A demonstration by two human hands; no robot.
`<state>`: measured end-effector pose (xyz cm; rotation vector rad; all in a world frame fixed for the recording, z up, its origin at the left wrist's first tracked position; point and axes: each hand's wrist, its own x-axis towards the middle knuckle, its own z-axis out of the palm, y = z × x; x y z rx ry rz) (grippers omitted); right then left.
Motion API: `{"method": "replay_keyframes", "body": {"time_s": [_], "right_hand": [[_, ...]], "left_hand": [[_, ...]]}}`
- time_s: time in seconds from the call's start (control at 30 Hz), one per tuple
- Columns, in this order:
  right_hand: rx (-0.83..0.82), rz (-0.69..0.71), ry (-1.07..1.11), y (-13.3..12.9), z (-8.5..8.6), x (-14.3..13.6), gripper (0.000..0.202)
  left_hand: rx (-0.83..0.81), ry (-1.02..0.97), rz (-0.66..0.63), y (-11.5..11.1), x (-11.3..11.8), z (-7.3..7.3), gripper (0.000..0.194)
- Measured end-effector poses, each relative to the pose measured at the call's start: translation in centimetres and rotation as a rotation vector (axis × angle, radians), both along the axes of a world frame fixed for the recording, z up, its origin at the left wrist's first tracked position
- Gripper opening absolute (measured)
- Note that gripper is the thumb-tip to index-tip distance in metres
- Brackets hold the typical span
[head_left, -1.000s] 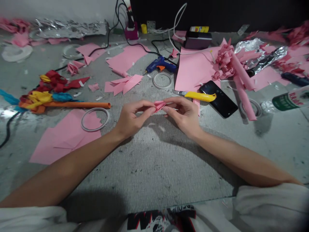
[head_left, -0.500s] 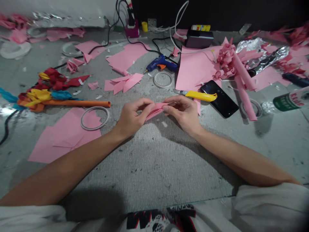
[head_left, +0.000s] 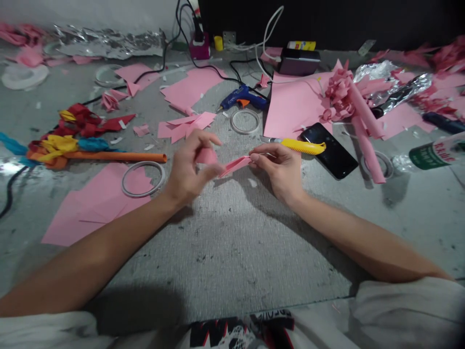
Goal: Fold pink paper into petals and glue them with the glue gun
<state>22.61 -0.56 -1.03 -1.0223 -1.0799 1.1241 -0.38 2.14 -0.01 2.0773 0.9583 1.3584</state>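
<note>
A small folded strip of pink paper (head_left: 235, 166) is pinched between the thumb and fingers of my right hand (head_left: 279, 169), its free end pointing left. My left hand (head_left: 191, 167) is just off that free end, thumb and index finger spread apart and blurred by motion. Inside the left hand's curve is a pinkish patch; I cannot make out whether it is paper or fingers. Close beyond my right hand lies a yellow utility knife (head_left: 304, 146), its handle overlapping a black phone (head_left: 330, 150).
A blue glue gun (head_left: 244, 98) and a tape roll (head_left: 245, 121) lie ahead. To the left are an orange stick with paper flowers (head_left: 119, 156), another tape roll (head_left: 143, 179) and pink sheets (head_left: 87, 208). A plastic bottle (head_left: 432, 154) and rolled pink paper (head_left: 368, 145) lie right.
My left hand has let go of the paper strip and moved slightly left, its fingers spreading. My right hand still pinches the strip in about the same place.
</note>
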Motion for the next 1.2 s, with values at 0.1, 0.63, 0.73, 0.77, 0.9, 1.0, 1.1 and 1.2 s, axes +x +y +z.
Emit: {"method": "replay_keyframes", "body": {"time_s": [0.1,0.63,0.73,0.77,0.9,1.0,1.1,1.2], "right_hand": [[-0.03,-0.025,0.046,0.3,-0.3,0.1,0.023],[0.014,0.065,-0.02,0.2,0.2,0.2,0.028],[0.045,0.155,-0.08,-0.2,0.8,0.1,0.025],[0.056,0.162,-0.108,-0.3,0.9,0.1,0.025],[0.104,0.121,-0.228,-0.6,1.2,0.1,0.025],[0.109,0.077,-0.235,-0.5,1.1,0.1,0.019],[0.11,0.037,-0.225,-0.4,0.8,0.0,0.014],[0.11,0.015,-0.251,-0.4,0.7,0.0,0.013]], "left_hand": [[0.191,0.199,-0.03,-0.9,0.2,0.2,0.057],[-0.163,0.035,0.024,-0.1,0.2,0.3,0.015],[-0.193,-0.032,0.047,0.7,0.0,0.0,0.021],[-0.199,-0.05,0.048,0.9,0.0,-0.1,0.023],[-0.235,-0.094,0.04,1.2,0.0,-0.3,0.027],[-0.255,-0.112,0.027,1.2,0.0,-0.5,0.028],[-0.282,-0.133,0.023,1.3,0.0,-0.8,0.025],[-0.286,-0.145,0.021,1.4,-0.1,-1.2,0.02]]}}
